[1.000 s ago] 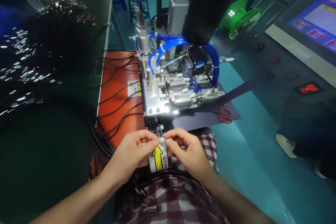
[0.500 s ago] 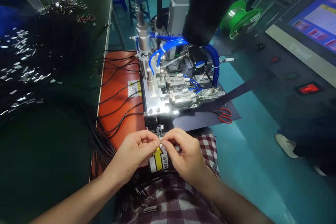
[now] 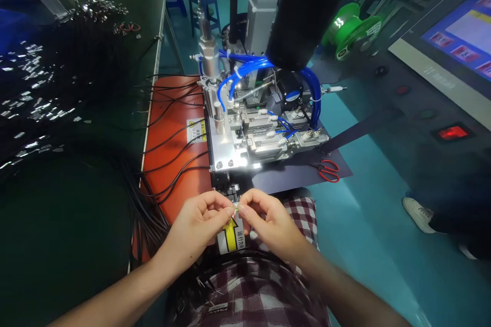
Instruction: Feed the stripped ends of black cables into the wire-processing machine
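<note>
My left hand (image 3: 201,219) and my right hand (image 3: 270,222) meet in front of the machine, each with thumb and forefinger pinched. Between the fingertips shows a tiny piece of thin wire, pale and greenish (image 3: 236,210); its ends are hidden by the fingers. Just below them is a white label with a yellow arrow (image 3: 230,236). Beyond the fingertips sits a small black fixture (image 3: 231,192) at the near end of the metal machine (image 3: 230,148). Black cables (image 3: 174,176) run across an orange mat (image 3: 169,148) to the machine's left side.
Red-handled scissors (image 3: 329,170) lie on the dark board at the right. A large heap of black cables (image 3: 95,61) covers the left bench. A screen panel (image 3: 460,46) and a green spool (image 3: 345,28) stand at the right, with a person's shoe (image 3: 420,213) below.
My fingertips have parted slightly, and more of the thin wire shows between them. My right hand has turned a little, its fingers now nearer the fixture.
</note>
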`<move>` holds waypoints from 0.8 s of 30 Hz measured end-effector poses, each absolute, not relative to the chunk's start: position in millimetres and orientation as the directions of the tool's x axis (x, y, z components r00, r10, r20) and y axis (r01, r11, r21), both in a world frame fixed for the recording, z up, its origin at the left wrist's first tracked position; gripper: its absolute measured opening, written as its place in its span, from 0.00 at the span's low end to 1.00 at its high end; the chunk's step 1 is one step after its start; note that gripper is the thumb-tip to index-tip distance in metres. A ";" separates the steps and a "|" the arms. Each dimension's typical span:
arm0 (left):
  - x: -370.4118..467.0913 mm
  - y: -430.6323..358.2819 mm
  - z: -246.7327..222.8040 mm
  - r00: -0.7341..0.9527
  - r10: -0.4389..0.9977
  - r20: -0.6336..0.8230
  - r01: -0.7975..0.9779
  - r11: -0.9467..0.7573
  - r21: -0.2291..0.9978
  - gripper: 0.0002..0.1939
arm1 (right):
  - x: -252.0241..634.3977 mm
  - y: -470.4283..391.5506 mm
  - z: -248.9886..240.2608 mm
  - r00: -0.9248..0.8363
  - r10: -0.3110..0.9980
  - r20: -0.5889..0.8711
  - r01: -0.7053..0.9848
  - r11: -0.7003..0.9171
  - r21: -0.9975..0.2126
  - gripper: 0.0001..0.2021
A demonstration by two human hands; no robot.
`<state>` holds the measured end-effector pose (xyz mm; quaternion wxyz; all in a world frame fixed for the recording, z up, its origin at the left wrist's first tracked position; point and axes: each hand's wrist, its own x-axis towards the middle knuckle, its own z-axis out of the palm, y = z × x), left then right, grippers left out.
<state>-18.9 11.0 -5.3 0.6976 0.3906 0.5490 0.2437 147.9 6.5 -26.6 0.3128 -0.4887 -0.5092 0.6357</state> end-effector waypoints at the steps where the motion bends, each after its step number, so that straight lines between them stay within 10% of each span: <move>1: -19.6 11.2 -7.0 0.281 0.761 -0.585 0.077 0.590 0.804 0.12 | 148.8 6.9 -27.7 -0.307 0.902 -0.303 0.098 -0.287 -0.953 0.07; 24: -20.9 11.1 -7.9 0.284 0.758 -0.587 0.022 0.607 0.795 0.11 | 141.7 4.3 -26.2 -0.270 0.949 -0.160 0.177 -0.114 -0.978 0.07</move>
